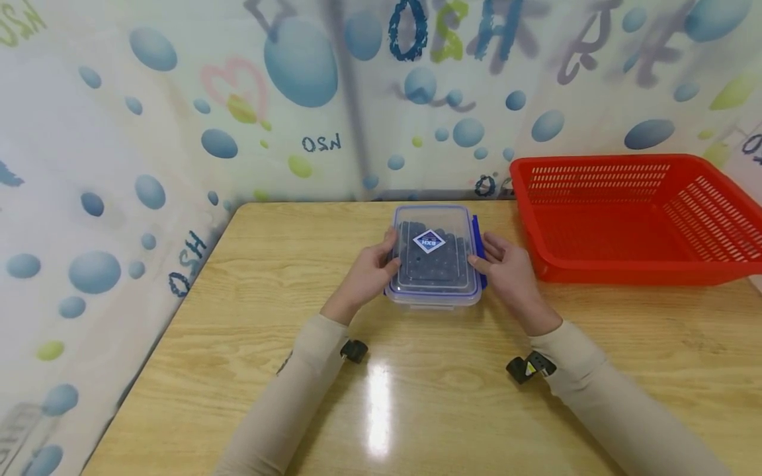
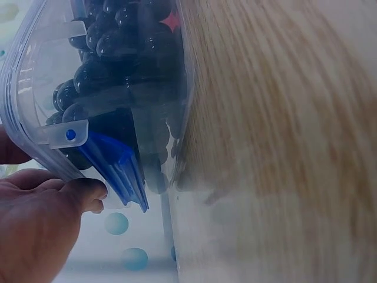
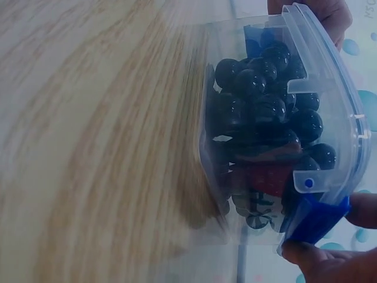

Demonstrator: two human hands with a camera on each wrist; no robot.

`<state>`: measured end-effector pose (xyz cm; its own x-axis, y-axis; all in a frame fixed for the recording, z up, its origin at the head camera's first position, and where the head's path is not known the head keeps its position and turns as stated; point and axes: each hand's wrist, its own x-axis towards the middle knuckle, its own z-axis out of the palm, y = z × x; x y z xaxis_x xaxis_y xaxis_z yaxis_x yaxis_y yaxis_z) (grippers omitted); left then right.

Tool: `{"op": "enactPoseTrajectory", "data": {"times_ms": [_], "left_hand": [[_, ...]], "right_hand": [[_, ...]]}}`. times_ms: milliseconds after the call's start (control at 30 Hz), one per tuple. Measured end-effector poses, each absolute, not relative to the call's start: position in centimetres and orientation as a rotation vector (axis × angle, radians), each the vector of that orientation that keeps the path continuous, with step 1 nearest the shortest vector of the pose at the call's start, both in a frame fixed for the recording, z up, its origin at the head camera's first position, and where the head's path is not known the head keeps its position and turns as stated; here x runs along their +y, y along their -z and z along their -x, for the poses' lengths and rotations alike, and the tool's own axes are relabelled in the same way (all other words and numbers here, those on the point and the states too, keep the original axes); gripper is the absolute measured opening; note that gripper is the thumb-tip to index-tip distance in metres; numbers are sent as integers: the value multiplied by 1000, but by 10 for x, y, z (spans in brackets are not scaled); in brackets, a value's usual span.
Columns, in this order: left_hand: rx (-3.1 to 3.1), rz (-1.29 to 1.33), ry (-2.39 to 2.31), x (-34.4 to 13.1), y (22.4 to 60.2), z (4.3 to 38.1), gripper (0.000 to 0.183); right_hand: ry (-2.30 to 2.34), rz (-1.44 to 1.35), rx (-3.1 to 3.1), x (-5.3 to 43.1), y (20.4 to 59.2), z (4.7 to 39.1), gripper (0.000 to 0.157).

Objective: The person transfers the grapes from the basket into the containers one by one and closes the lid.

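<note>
A clear plastic food container [image 1: 437, 274] with a blue-edged lid and blue side clips stands on the wooden table. Glossy dark balls [image 3: 268, 109] fill much of it, and its lid bears a diamond-shaped label [image 1: 429, 241]. My left hand [image 1: 374, 268] grips the container's left rim, thumb on the lid edge. Below that rim, the left blue clip [image 2: 118, 168] juts outward in the left wrist view. On the other side my right hand [image 1: 508, 272] pinches the right blue clip [image 3: 318, 221] between thumb and fingers. Parts of the fingers are hidden behind the container.
To the right of the container, a red plastic basket [image 1: 536, 254] with slotted walls sits on the table [image 1: 250, 277], close to my right hand. A patterned curtain [image 1: 369, 119] hangs along the back and left of the table.
</note>
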<state>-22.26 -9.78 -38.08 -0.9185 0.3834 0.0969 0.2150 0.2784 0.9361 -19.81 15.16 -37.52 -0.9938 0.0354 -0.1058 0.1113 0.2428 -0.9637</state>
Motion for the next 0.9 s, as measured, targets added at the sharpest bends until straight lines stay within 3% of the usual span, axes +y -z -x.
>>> {"op": "enactPoseTrajectory", "data": {"times_ms": [900], "left_hand": [[2427,-580,-1630,-98,380,223,58]], "right_hand": [[1802,-188,2477,143,367,199,59]]}}
